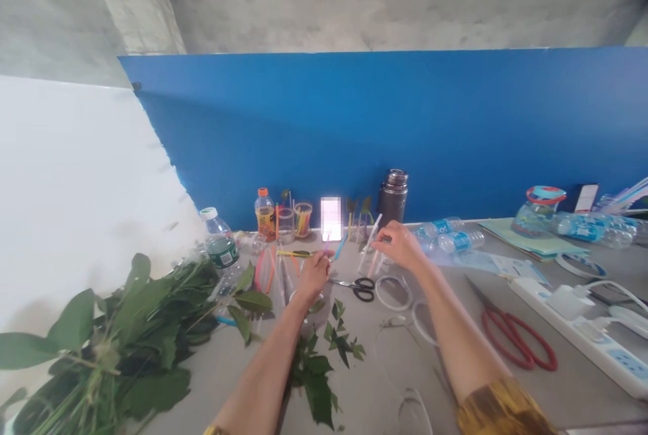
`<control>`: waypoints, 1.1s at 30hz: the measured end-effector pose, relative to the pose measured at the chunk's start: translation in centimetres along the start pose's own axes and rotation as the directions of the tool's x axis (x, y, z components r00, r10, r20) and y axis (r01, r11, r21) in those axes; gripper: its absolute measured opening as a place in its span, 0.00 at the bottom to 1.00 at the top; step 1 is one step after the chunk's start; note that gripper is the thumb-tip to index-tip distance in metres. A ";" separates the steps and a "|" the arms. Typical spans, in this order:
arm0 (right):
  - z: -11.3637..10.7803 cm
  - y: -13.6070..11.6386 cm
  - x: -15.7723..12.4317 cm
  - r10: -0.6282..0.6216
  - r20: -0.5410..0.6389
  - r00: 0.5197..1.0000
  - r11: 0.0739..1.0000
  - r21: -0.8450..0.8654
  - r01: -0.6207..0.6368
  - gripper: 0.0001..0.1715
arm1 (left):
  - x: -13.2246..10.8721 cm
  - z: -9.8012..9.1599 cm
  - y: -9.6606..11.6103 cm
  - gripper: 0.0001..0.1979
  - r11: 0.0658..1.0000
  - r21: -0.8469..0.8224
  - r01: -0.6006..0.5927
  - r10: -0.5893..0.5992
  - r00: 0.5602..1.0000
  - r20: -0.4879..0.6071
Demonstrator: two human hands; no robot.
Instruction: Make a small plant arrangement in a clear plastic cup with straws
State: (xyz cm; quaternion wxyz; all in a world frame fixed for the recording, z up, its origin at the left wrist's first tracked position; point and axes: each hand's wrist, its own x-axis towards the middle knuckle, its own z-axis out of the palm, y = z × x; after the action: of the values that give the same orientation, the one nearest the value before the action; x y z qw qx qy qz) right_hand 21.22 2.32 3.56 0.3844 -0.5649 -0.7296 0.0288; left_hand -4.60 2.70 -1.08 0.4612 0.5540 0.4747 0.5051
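My left hand (pixel 314 271) is closed in a pinch on a thin pink straw (pixel 327 243) near the middle of the grey table (pixel 385 361). My right hand (pixel 399 244) is closed on a clear plastic tube (pixel 369 240) that tilts up to the left. Black-handled scissors (pixel 358 286) lie just between and below the two hands. Coloured straws (pixel 283 256) lie left of my left hand. White plastic rings (pixel 392 293) rest under my right wrist.
Leafy branches (pixel 126 327) pile at the left, loose leaves (pixel 324 361) near my left forearm. Bottles (pixel 221 243), an orange-capped bottle (pixel 264 213), cups with straws (pixel 302 217) and a dark flask (pixel 392 197) line the blue board (pixel 405 124). Red scissors (pixel 516 334) and a power strip (pixel 587 334) lie right.
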 end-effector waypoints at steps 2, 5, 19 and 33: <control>0.0 0.2 0.1 -0.008 0.014 1.000 1.000 -0.004 0.008 0.11 | -0.1 0.2 -0.1 0.12 1.000 0.019 -0.008 0.008 1.000 0.011; 0.0 0.8 0.2 -0.018 0.019 1.000 1.000 0.021 0.018 0.10 | -0.1 0.3 0.0 0.14 0.994 0.065 -0.082 0.083 0.997 -0.004; -2.4 1.2 0.1 0.097 -0.014 0.995 0.896 0.437 -0.081 0.14 | -0.3 -0.3 1.0 0.21 0.917 -0.386 0.102 -0.074 0.993 0.088; -1.5 -0.9 0.0 0.042 0.061 0.997 0.869 0.491 -0.066 0.12 | -1.0 0.8 1.5 0.17 0.954 -0.286 0.090 -0.047 0.987 0.156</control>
State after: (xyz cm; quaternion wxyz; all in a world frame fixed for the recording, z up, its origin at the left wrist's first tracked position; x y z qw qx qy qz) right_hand 21.40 1.39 5.02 0.4970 -0.4676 -0.6911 0.2380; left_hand -3.78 1.54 0.24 0.5890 0.4990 0.3784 0.5108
